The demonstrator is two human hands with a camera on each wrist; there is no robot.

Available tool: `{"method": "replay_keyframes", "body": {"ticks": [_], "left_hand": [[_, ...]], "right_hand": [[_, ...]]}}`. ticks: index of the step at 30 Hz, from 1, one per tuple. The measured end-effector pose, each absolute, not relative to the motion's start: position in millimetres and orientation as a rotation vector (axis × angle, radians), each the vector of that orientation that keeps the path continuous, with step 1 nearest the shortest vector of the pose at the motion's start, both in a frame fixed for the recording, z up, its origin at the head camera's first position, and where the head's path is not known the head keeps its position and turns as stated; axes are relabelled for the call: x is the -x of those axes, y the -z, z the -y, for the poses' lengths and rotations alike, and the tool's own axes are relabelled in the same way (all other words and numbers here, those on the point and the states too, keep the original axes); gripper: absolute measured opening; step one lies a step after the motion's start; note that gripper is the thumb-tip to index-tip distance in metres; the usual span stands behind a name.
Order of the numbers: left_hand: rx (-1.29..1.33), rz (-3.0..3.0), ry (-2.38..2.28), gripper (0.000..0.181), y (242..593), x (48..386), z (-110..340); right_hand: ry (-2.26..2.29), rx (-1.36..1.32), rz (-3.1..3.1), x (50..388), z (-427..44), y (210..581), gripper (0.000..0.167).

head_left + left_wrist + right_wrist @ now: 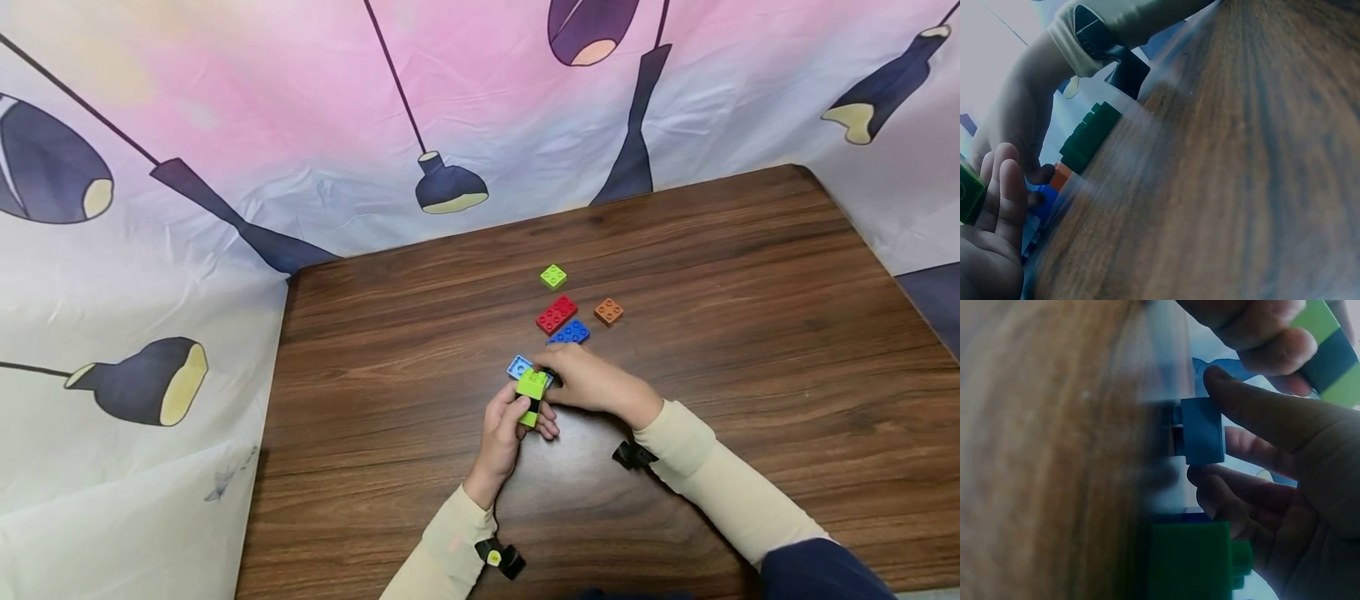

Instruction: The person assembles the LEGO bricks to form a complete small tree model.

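Note:
My left hand (501, 433) holds a stack of toy building bricks (531, 385), lime green at both ends with a black band between. The stack also shows at the upper right of the right wrist view. My right hand (588, 379) is just beyond it, low over the table. In the right wrist view its thumb and fingertips pinch a light blue brick (1204, 431), whose studs face the table. The head view shows light blue brick (519, 367) beside the right fingers, underside up. A dark green brick (1090, 137) stands near the right hand.
Beyond the hands on the wooden table (375, 358) lie a blue brick (570, 332), a red brick (557, 314), an orange brick (609, 312) and a lime green brick (553, 277). A printed cloth (300, 125) hangs behind the table.

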State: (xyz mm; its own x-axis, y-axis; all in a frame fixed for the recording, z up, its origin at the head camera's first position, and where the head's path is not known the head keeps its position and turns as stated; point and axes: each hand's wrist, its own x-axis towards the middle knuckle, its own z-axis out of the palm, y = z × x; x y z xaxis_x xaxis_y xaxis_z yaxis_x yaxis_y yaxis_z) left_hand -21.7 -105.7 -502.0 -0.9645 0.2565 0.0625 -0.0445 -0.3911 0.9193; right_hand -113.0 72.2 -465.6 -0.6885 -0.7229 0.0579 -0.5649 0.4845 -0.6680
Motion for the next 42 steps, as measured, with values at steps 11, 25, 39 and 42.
{"method": "replay_keyframes", "body": {"ticks": [11, 25, 39, 42], "left_hand": [[-0.267, -1.630, -2.446, 0.033, 502, 21, 105], [-0.294, -1.640, -2.446, 0.046, 504, 22, 104], [-0.289, -1.769, -2.351, 0.024, 504, 23, 103], [-0.286, -1.817, -2.317, 0.035, 504, 22, 103]], "right_hand": [[1.140, 1.092, -2.484, 115, -78, 464, 0.024], [1.640, 0.880, -2.265, 126, -98, 445, 0.044], [1.899, 0.772, -1.996, 129, -100, 444, 0.042], [1.875, 0.763, -2.013, 128, -99, 445, 0.038]]}}
